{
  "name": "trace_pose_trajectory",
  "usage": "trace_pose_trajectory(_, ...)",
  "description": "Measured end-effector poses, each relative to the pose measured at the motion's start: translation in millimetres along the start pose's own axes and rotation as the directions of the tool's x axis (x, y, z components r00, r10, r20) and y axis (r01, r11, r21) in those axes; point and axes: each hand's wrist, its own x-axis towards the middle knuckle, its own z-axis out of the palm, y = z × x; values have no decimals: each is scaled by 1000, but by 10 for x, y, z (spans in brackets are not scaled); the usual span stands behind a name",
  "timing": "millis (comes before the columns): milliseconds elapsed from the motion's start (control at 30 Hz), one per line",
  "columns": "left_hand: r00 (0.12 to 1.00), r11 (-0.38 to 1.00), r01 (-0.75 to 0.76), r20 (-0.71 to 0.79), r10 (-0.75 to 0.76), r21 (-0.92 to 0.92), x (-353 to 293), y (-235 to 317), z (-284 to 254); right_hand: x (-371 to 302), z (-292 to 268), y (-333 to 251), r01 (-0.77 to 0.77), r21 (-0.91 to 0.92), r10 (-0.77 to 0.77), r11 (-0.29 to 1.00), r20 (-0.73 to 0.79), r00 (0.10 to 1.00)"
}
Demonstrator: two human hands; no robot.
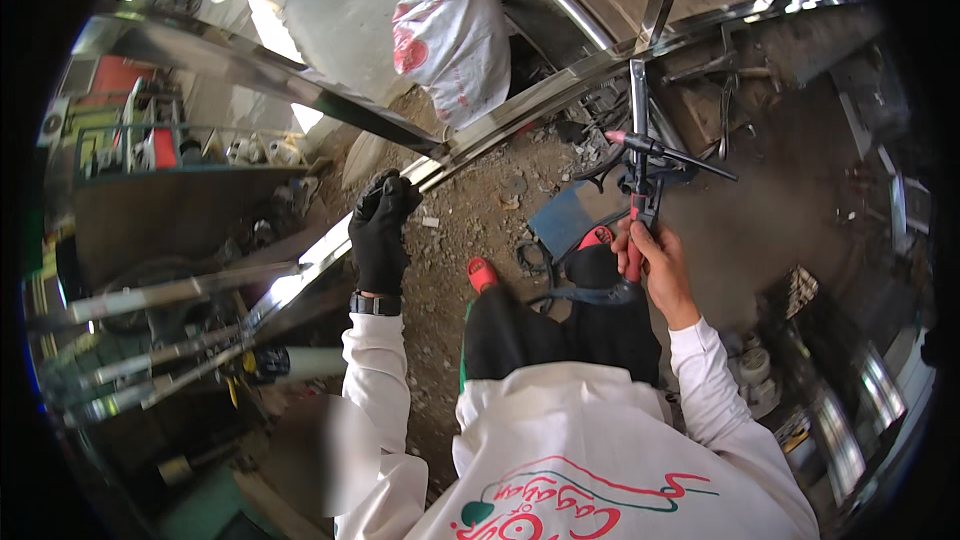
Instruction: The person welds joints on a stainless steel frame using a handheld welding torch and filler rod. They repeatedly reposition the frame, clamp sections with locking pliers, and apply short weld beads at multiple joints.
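Observation:
My right hand (655, 265), bare, is wrapped round the red handle of a TIG welding torch (642, 180). The torch's pink nozzle points left and its long black back cap points right. My left hand (380, 230), in a black glove, is closed over a shiny metal tube (325, 248) of a large frame, just left of a joint. The glove hides that stretch of tube, and whether anything thin is also in the fist does not show. Beyond the torch, a frame rail (540, 98) crosses from the joint toward the upper right.
A white sack (460, 35) stands behind the rail. A blue piece (575, 220) lies on the gritty ground near my red-shod feet. Metal lengths (190, 295) and a cluttered shelf (180, 155) are at the left. Clamps or pliers (728, 105) hang at the right, near shiny metal sections (825, 400).

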Motion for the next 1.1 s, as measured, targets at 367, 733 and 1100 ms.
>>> trace_pose_trajectory(367,868,820,-457,372,328,345,320,-169,-502,-145,1308,1174,67,111,-39,992,-238,970)
trace_pose_trajectory(733,906,841,-413,250,341,349,397,-373,-645,233,1609,1391,246,-59,-252,968,-274,928)
trace_pose_trajectory(1100,899,818,-432,106,426,380,432,-489,-637,349,1776,1190,415,-302,-507,858,-377,775)
